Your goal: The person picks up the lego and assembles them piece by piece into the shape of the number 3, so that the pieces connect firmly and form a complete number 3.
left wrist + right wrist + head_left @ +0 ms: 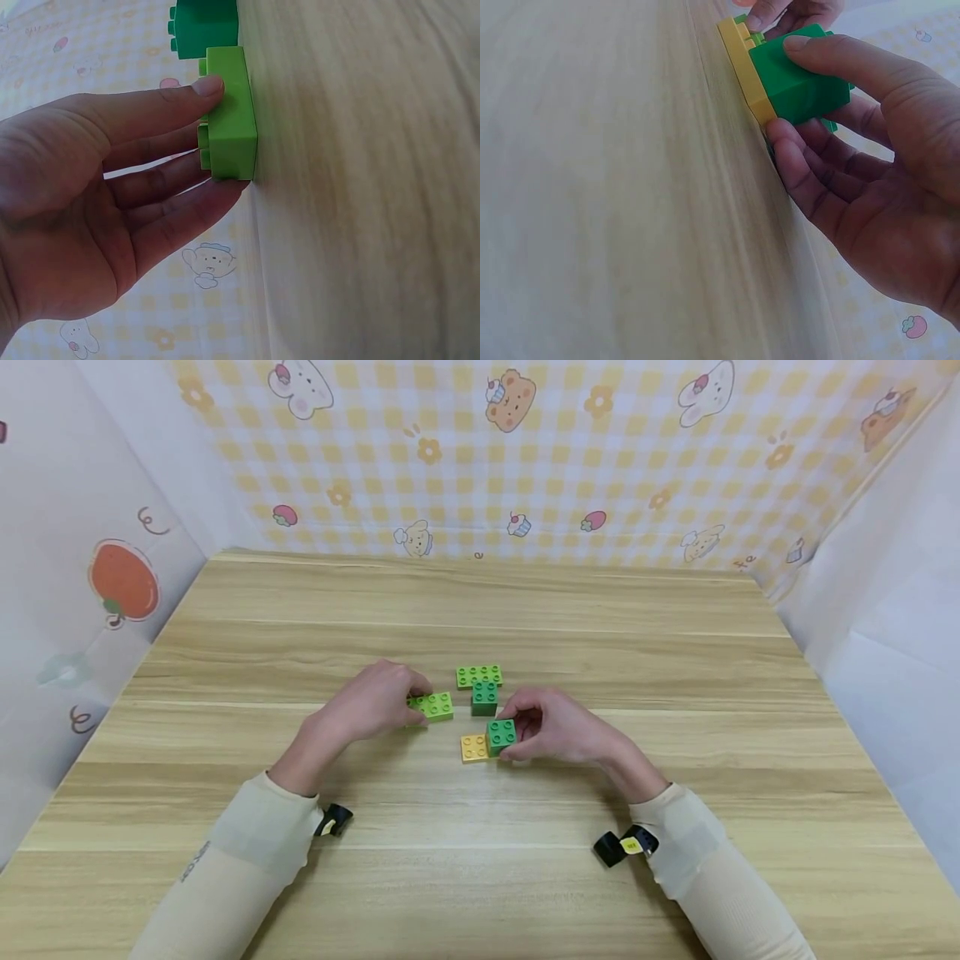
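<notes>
My left hand (378, 700) grips a light green building brick (437, 706) between thumb and fingers; in the left wrist view the thumb lies on its near side, its studs facing the palm. My right hand (553, 725) pinches a dark green brick (502, 737), two studs wide, by its sides. That brick sits over the right end of a flat yellow brick (473, 748), whose left studs are bare. In the right wrist view the yellow brick (744, 75) is directly under the green one (802, 79), and a little finger reaches its end.
Just beyond the hands, a second dark green brick (484, 697) stands at the front of another light green brick (478, 675). All lie on a wood-grain table (480, 877). A patterned cloth (480, 460) hangs behind the table's back edge.
</notes>
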`<act>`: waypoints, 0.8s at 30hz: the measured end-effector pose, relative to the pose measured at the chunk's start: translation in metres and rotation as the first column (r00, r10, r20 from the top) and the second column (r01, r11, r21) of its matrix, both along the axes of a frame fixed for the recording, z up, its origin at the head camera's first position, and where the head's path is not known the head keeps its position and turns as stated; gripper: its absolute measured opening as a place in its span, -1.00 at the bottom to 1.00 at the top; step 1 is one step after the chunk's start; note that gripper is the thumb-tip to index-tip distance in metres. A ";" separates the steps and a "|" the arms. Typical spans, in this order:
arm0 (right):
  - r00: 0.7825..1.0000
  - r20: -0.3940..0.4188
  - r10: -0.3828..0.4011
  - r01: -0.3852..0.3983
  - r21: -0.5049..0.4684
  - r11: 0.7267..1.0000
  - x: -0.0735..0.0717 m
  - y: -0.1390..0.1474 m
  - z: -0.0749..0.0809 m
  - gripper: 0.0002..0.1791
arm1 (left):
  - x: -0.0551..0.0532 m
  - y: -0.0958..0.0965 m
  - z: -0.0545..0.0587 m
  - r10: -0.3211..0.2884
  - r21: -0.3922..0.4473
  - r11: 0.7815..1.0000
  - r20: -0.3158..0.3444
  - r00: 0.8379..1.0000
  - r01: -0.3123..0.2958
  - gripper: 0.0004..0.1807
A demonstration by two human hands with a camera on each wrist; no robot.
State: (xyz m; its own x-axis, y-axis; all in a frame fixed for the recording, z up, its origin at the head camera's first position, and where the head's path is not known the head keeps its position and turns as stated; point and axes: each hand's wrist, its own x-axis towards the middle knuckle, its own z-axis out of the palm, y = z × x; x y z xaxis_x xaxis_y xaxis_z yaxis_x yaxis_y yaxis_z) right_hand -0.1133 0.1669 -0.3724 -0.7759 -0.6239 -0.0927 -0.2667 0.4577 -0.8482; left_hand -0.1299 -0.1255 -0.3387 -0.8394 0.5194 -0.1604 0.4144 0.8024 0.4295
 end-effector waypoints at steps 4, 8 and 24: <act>1.000 -0.017 0.001 -0.001 0.012 1.000 0.001 0.000 0.000 -0.63 | 0.002 0.000 0.000 0.009 -0.001 1.000 0.006 1.000 -0.009 -0.53; 1.000 -0.021 0.002 -0.002 0.013 1.000 0.001 -0.001 0.000 -0.64 | 0.002 0.001 0.002 0.030 0.005 1.000 0.004 1.000 -0.030 -0.53; 1.000 0.005 -0.014 0.014 -0.006 1.000 0.002 -0.003 0.002 -0.64 | 0.017 0.013 0.024 0.011 0.055 0.998 -0.086 0.996 -0.006 -0.53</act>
State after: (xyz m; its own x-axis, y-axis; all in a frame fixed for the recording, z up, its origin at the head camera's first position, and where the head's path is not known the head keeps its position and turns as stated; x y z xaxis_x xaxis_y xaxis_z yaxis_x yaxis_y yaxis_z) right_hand -0.1117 0.1643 -0.3706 -0.7841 -0.6137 -0.0929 -0.2562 0.4564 -0.8521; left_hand -0.1125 -0.1128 -0.3148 -0.8534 0.5179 -0.0591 0.4448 0.7827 0.4354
